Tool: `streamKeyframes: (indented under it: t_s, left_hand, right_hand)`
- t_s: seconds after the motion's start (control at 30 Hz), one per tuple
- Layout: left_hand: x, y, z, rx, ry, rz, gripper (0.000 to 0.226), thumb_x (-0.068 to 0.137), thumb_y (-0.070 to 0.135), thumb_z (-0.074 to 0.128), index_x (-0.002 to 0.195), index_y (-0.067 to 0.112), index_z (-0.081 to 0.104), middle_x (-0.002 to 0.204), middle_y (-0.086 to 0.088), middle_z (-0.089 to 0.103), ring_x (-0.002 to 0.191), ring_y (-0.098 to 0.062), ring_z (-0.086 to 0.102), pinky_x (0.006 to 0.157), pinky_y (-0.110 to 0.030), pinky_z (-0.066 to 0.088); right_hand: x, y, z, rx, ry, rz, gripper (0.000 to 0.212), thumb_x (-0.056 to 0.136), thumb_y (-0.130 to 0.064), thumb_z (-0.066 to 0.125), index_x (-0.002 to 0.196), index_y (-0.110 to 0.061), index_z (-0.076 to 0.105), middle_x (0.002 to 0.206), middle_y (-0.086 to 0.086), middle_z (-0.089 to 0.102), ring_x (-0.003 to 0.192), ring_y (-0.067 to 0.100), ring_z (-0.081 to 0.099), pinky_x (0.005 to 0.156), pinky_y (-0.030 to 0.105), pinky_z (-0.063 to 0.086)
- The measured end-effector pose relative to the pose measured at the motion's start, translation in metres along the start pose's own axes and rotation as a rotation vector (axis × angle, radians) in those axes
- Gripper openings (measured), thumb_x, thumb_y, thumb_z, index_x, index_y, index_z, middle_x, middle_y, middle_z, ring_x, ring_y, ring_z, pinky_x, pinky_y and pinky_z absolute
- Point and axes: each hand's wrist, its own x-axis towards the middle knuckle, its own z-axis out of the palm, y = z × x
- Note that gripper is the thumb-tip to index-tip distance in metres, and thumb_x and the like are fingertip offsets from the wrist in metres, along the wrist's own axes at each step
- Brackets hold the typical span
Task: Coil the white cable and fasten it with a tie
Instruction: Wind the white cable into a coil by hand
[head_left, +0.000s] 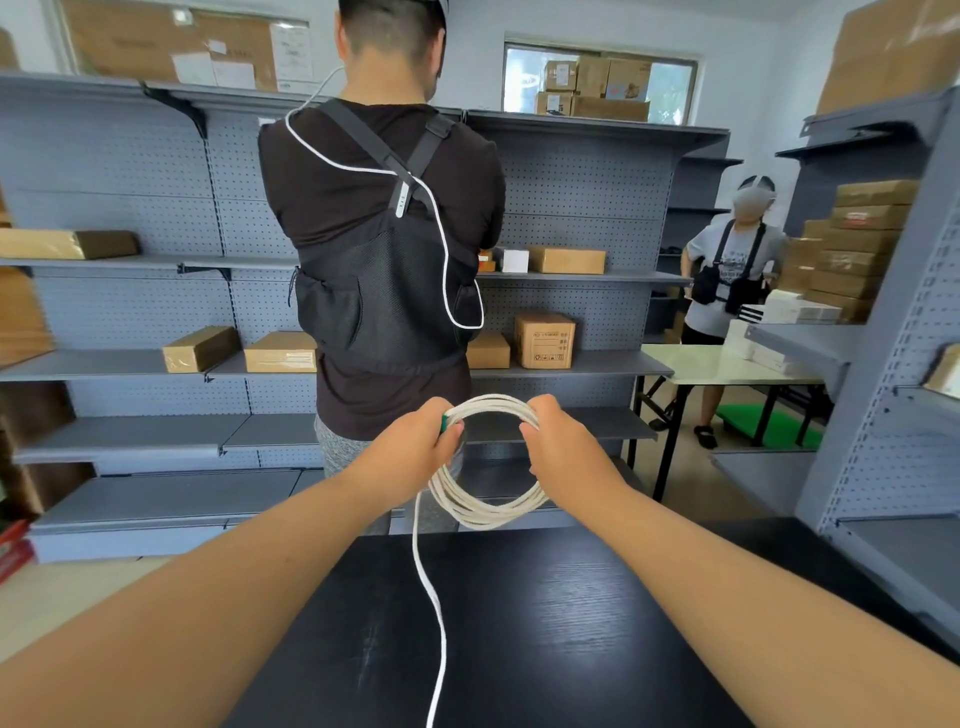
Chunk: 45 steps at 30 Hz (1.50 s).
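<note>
I hold a coil of white cable (488, 506) upright in the air beyond the far edge of a black table (519, 623). My left hand (415, 447) grips the coil's upper left side, where a green tie (444, 423) shows between the fingers. My right hand (558, 441) pinches the coil's upper right side. One loose end of the cable (434, 613) hangs from the coil's left side, crosses the table top and leaves the frame at the bottom.
A person in a black vest (384, 249) stands close ahead with their back to me, facing grey shelves (130, 364) with cardboard boxes. Another person (727, 280) stands at the right by a white table (711, 364). More shelving (883, 467) flanks the right.
</note>
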Motion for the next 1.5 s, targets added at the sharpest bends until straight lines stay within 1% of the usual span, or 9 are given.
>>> streamKeyframes:
  t_s: [0.3, 0.53, 0.67, 0.77, 0.9, 1.0, 1.13, 1.3, 1.5]
  left_hand:
    - [0.004, 0.004, -0.002, 0.298, -0.020, 0.056, 0.024, 0.099, 0.028, 0.036, 0.107, 0.008, 0.047, 0.084, -0.015, 0.065, 0.074, -0.030, 0.060, 0.063, -0.037, 0.043]
    - [-0.003, 0.003, -0.001, -0.211, -0.030, -0.086, 0.014, 0.090, 0.031, 0.057, 0.095, 0.019, 0.051, 0.081, -0.002, 0.058, 0.072, -0.012, 0.052, 0.059, -0.018, 0.037]
    - [-0.006, 0.002, 0.003, -0.236, -0.069, -0.119, 0.015, 0.093, 0.029, 0.052, 0.100, 0.016, 0.052, 0.079, 0.006, 0.055, 0.072, -0.007, 0.050, 0.062, -0.017, 0.038]
    - [-0.007, 0.007, 0.004, -0.313, -0.077, -0.099, 0.009, 0.097, 0.025, 0.044, 0.097, 0.017, 0.049, 0.080, 0.003, 0.065, 0.071, -0.007, 0.056, 0.064, -0.019, 0.041]
    - [-0.005, 0.009, 0.005, -0.269, -0.061, -0.053, 0.012, 0.099, 0.023, 0.038, 0.096, 0.013, 0.045, 0.081, -0.004, 0.069, 0.057, 0.003, 0.056, 0.055, -0.009, 0.040]
    - [-0.002, 0.009, 0.004, -0.178, -0.074, -0.041, 0.015, 0.100, 0.024, 0.036, 0.098, 0.011, 0.043, 0.079, -0.007, 0.065, 0.048, 0.006, 0.055, 0.046, -0.005, 0.037]
    - [0.002, 0.010, 0.000, 0.066, -0.053, 0.021, 0.015, 0.099, 0.025, 0.036, 0.092, 0.012, 0.040, 0.077, -0.006, 0.065, 0.059, -0.009, 0.058, 0.050, -0.013, 0.039]
    - [0.003, 0.012, -0.005, 0.199, -0.037, 0.012, 0.020, 0.099, 0.026, 0.037, 0.105, 0.008, 0.042, 0.083, -0.012, 0.064, 0.074, -0.029, 0.064, 0.071, -0.046, 0.052]
    - [-0.005, 0.016, -0.007, 0.164, -0.007, 0.035, 0.023, 0.098, 0.027, 0.040, 0.114, 0.011, 0.041, 0.091, -0.010, 0.065, 0.075, -0.023, 0.062, 0.069, -0.037, 0.050]
  right_hand:
    - [0.000, -0.009, 0.005, -0.213, -0.052, -0.156, 0.019, 0.101, -0.024, 0.030, 0.111, -0.011, 0.040, 0.087, 0.003, 0.043, 0.071, 0.023, 0.047, 0.062, 0.034, 0.035]
    - [0.001, -0.007, 0.004, -0.188, -0.007, -0.119, 0.016, 0.101, -0.021, 0.027, 0.108, -0.011, 0.038, 0.084, 0.002, 0.041, 0.072, 0.025, 0.045, 0.061, 0.033, 0.032]
    - [0.003, -0.002, 0.003, -0.104, 0.058, -0.056, 0.015, 0.101, -0.022, 0.028, 0.107, -0.013, 0.039, 0.074, -0.002, 0.042, 0.070, 0.022, 0.050, 0.057, 0.030, 0.035]
    - [0.003, 0.000, 0.005, -0.047, 0.053, -0.022, 0.009, 0.100, -0.021, 0.029, 0.102, -0.016, 0.037, 0.069, -0.004, 0.040, 0.066, 0.018, 0.047, 0.051, 0.029, 0.034]
    - [0.004, 0.002, 0.006, 0.029, 0.043, 0.001, 0.005, 0.100, -0.023, 0.030, 0.098, -0.020, 0.033, 0.076, 0.001, 0.048, 0.070, 0.021, 0.051, 0.062, 0.037, 0.046]
    - [0.003, 0.000, 0.002, 0.076, 0.020, 0.006, 0.008, 0.100, -0.024, 0.033, 0.106, -0.020, 0.036, 0.081, 0.000, 0.050, 0.076, 0.023, 0.056, 0.070, 0.042, 0.052]
    - [0.001, -0.005, -0.002, 0.111, -0.003, -0.007, 0.024, 0.099, -0.026, 0.036, 0.122, -0.020, 0.037, 0.093, 0.000, 0.053, 0.086, 0.024, 0.061, 0.074, 0.039, 0.051]
    - [0.001, -0.007, -0.002, 0.021, 0.010, -0.044, 0.020, 0.100, -0.026, 0.033, 0.115, -0.016, 0.042, 0.092, 0.004, 0.054, 0.085, 0.027, 0.060, 0.074, 0.042, 0.050]
    - [-0.001, -0.008, -0.004, -0.004, 0.053, -0.060, 0.020, 0.100, -0.027, 0.031, 0.110, -0.015, 0.044, 0.094, 0.009, 0.059, 0.084, 0.028, 0.060, 0.077, 0.046, 0.051]
